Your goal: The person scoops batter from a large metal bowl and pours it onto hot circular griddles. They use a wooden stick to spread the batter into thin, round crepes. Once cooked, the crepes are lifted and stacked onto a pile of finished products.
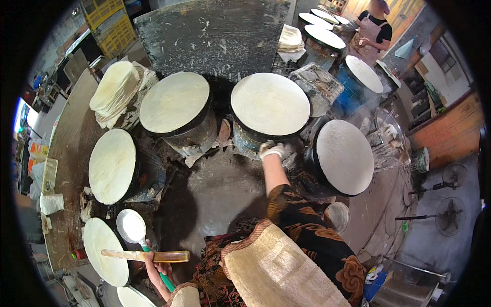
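Observation:
My left hand [156, 271], at lower left, grips the green handle of a ladle [131, 226] filled with white batter. Across the same hand lies a flat, amber-edged scraper [168, 256], its tip over a round griddle [105, 251] coated pale. Wearing a whitish glove, my right hand [273, 149] is at the front of the barrel stove under the back-middle griddle [270, 103]. Its fingers are blurred, so I cannot tell whether they hold anything. A pale round sheet of batter covers that griddle. Nearest on its right is another coated griddle [345, 157], tilted in view.
More coated griddles [175, 103] [112, 166] curve round to my left. Stacked flatbread sheets [115, 86] rest beside a dark upright board [211, 38]. A person [370, 34] works at further griddles, back right. Wall fans [450, 217] and a clear tub [337, 217] are at right.

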{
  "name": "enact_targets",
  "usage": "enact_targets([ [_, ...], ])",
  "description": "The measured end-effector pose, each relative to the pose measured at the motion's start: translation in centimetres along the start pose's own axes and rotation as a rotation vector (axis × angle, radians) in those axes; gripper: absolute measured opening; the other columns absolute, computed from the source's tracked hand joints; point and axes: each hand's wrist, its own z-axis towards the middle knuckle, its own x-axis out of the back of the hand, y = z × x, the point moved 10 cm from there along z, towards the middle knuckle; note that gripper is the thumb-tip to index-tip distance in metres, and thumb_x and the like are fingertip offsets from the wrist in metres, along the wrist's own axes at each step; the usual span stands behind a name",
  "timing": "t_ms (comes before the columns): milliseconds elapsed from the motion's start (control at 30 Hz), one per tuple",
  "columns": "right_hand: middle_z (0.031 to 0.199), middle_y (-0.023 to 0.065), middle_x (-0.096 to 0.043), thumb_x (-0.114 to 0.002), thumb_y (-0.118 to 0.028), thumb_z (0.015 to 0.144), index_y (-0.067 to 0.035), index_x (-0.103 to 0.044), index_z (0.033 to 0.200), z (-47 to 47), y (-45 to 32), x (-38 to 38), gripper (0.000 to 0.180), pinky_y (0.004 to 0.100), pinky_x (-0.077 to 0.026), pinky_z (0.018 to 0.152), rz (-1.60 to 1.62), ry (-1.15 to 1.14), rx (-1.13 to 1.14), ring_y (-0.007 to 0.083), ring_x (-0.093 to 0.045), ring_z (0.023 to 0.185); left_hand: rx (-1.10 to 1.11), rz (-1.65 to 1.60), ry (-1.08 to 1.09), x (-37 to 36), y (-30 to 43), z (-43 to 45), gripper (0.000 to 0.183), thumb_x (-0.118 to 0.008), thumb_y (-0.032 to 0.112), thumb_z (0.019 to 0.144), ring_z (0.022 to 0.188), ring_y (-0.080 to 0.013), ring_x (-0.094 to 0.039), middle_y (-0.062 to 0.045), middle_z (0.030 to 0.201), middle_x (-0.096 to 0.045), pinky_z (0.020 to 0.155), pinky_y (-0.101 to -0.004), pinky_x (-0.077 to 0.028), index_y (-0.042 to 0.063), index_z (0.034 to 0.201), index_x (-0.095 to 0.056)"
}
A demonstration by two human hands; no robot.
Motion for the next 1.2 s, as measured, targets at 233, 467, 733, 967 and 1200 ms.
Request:
enact_targets([
  [233,0.076,0.0053,-0.059,-0.055,-0.016,0.087,-0.007,-0.057,0.086,5.0,-18.3,-2.6,0.010,0.0282,-0.044,0.052,-0.508,-0.218,0.507,0.0151,-0.056,0.066,0.094,-0.074,-0.174,-3.3,-1.7,2.4,0.047,-0.056,0.021,0.090,0.034,-0.0020,-0.035,0.009,0.052,-0.036,0.030,-0.0179,-0.029,0.015,0.135,-0.044],
  [467,0.093,0.0077,-0.056,-0.046,-0.027,0.093,-0.009,-0.055,0.105,7.3,-12.0,13.1,0.023,0.0388,-0.046,0.069,-1.097,-0.001,0.119,0.0242,-0.054,0.082,0.131,0.072,-0.139,-2.7,-1.8,2.7,0.047,-0.053,0.022,0.090,0.031,-0.0038,-0.032,0.009,0.046,-0.033,0.030,-0.0198,-0.030,0.017,0.135,-0.042],
  [733,0.128,0.0067,-0.044,-0.041,-0.032,0.095,-0.016,-0.043,0.129,12.9,-15.0,28.8,0.038,0.0365,-0.042,0.087,-1.489,0.381,-0.224,0.0222,-0.048,0.110,0.030,-0.087,-0.128,-1.8,-0.9,0.7,0.046,-0.055,0.014,0.087,0.032,-0.0062,-0.035,0.006,0.051,-0.037,0.031,-0.0209,-0.030,0.010,0.130,-0.043],
  [967,0.104,0.0043,-0.052,-0.046,-0.026,0.093,-0.015,-0.049,0.111,13.4,-4.7,13.6,0.021,0.0350,-0.046,0.073,-1.539,0.018,-0.190,0.0195,-0.054,0.091,-0.059,-0.240,0.081,4.7,-3.4,-2.7,0.045,-0.052,0.015,0.089,0.032,-0.0053,-0.033,0.006,0.049,-0.035,0.029,-0.0195,-0.028,0.010,0.132,-0.043],
  [1200,0.080,0.0018,-0.060,-0.050,-0.019,0.091,-0.014,-0.054,0.092,12.4,18.4,3.1,0.007,0.0334,-0.050,0.058,-1.528,-0.277,-0.325,0.0168,-0.060,0.072,-0.150,-0.376,0.263,9.8,-5.9,-7.6,0.045,-0.054,0.014,0.088,0.034,-0.0045,-0.033,0.006,0.053,-0.033,0.030,-0.0189,-0.031,0.007,0.131,-0.042],
])
